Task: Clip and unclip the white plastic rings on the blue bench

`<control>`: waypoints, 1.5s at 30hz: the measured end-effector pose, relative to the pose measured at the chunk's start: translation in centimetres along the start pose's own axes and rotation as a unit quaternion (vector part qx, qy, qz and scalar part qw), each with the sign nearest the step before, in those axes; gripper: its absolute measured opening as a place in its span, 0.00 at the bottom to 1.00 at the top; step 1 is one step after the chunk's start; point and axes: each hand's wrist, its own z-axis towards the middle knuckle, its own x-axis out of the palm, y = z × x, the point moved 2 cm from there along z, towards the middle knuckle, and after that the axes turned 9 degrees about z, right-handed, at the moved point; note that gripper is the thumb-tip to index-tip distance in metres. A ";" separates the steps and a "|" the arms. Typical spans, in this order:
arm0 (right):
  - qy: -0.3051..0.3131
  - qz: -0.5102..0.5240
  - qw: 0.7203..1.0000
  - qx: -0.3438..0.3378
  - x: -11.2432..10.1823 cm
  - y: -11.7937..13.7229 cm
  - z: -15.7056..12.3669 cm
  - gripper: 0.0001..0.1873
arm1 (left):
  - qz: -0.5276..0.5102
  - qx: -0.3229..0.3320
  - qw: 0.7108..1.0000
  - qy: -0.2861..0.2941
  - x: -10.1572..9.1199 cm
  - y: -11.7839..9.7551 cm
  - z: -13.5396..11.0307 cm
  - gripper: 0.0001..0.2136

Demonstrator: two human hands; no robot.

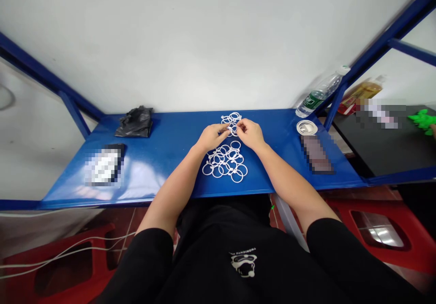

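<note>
Nearest the camera is a black T-shirt (238, 263) with a small white print. Above it, the 2 hands meet: the left hand (211, 137) and right hand (250, 133) both pinch a linked cluster of thin white plastic rings (231, 121) on a blue painted metal shelf (170, 131). A heap of white rings (225, 164) lies just below the hands. Farther left sits a crumpled black plastic bag (134, 122); farther right stands a clear plastic water bottle (322, 92).
</note>
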 end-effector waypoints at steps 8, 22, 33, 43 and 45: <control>-0.001 -0.038 0.996 -0.077 0.5 0.6 -0.4 0.13 | -0.175 -0.057 0.983 -0.001 0.2 -0.2 0.2 0.11; -0.018 -0.071 0.988 -0.134 1.4 1.2 -0.9 0.15 | -0.278 -0.087 0.956 -0.032 0.3 -0.5 0.4 0.15; 0.012 -0.045 0.989 -0.137 0.9 0.9 -0.7 0.14 | -0.260 -0.078 0.961 -0.042 0.3 -0.5 0.4 0.11; 0.082 -0.029 0.989 -0.118 0.8 1.3 -0.8 0.16 | -0.215 -0.072 0.973 -0.031 -0.5 -0.8 0.5 0.11; 0.084 -0.025 0.989 -0.116 0.8 1.1 -0.8 0.17 | -0.213 -0.069 0.974 -0.030 -0.5 -0.8 0.5 0.11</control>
